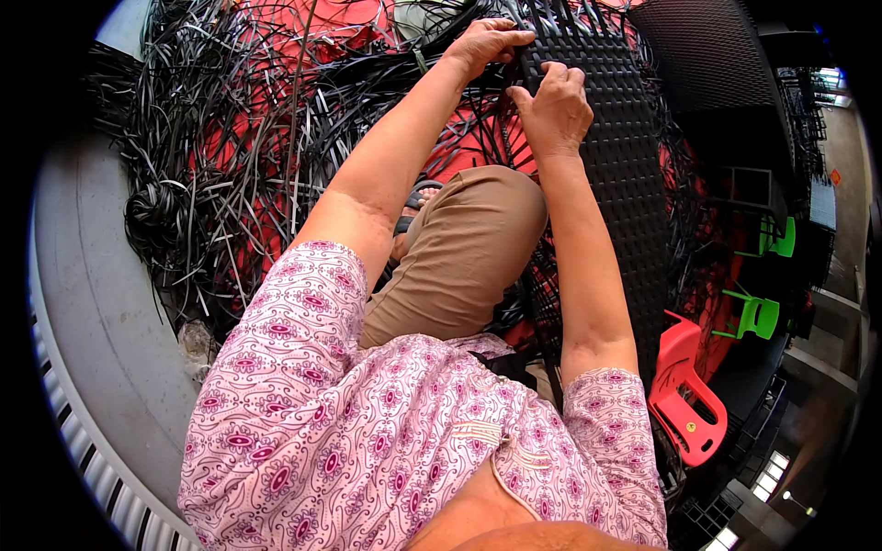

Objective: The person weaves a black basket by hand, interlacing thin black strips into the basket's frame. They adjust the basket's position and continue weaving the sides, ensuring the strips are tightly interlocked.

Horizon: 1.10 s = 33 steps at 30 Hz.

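Note:
A long panel woven from flat black strips (pixel 616 138) stands to the right of my knee, with loose strip ends (pixel 560 14) sticking out at its far end. My left hand (pixel 487 46) is at the panel's far left corner, fingers bent and pinched together; what lies between them is too small to make out. Nearer to me, my right hand (pixel 556 110) curls over the panel's left edge, with thumb and fingers closed on the weave. Its fingertips are partly hidden.
Tangled black and grey strips (pixel 220 119) cover the red floor covering (pixel 358 14) at the left and far side. A red plastic chair (pixel 684 395) lies at the right, with green chairs (pixel 758 315) beyond. Another dark woven piece (pixel 707 64) rises at the far right.

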Motion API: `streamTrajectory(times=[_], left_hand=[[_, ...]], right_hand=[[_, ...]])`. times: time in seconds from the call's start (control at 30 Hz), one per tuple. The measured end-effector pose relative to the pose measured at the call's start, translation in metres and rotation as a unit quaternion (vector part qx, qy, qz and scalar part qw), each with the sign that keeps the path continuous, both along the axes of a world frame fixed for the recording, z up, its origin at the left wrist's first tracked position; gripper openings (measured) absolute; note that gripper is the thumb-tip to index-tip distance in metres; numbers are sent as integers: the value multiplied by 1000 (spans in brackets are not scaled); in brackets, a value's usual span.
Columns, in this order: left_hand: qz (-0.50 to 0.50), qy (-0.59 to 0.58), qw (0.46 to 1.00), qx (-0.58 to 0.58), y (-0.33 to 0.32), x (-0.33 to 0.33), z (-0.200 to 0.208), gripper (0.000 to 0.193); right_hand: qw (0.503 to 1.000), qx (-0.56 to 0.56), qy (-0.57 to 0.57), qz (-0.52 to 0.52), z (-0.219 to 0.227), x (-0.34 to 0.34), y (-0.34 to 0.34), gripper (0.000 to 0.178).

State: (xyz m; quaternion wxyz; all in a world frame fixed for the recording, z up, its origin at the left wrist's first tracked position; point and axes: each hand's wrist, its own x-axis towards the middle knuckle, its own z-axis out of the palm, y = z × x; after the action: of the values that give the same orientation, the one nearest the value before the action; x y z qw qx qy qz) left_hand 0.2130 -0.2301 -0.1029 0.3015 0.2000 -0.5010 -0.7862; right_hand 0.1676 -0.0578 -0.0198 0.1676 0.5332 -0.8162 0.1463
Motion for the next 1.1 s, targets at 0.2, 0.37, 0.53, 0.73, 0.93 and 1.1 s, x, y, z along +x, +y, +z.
streamTrajectory(times=[0.2, 0.37, 0.53, 0.73, 0.93, 1.1], left_hand=[[8, -93, 996, -2, 12, 0, 15, 38], [67, -226, 945, -226, 16, -16, 26, 98], [60, -155, 973, -158, 16, -13, 21, 71], [53, -136, 985, -89, 23, -9, 20, 72], [158, -250, 947, -129, 30, -27, 21, 101], [215, -280, 924, -150, 36, -36, 23, 119]], right_hand=[[996, 1, 64, -60, -5, 0, 3, 52], [998, 16, 27, -58, -2, -5, -4, 52], [999, 10, 31, -37, 10, -6, 10, 65], [989, 53, 74, -113, 17, 1, 22, 77], [992, 51, 21, -116, 17, -12, 15, 81], [995, 38, -5, -97, 15, -17, 19, 88]])
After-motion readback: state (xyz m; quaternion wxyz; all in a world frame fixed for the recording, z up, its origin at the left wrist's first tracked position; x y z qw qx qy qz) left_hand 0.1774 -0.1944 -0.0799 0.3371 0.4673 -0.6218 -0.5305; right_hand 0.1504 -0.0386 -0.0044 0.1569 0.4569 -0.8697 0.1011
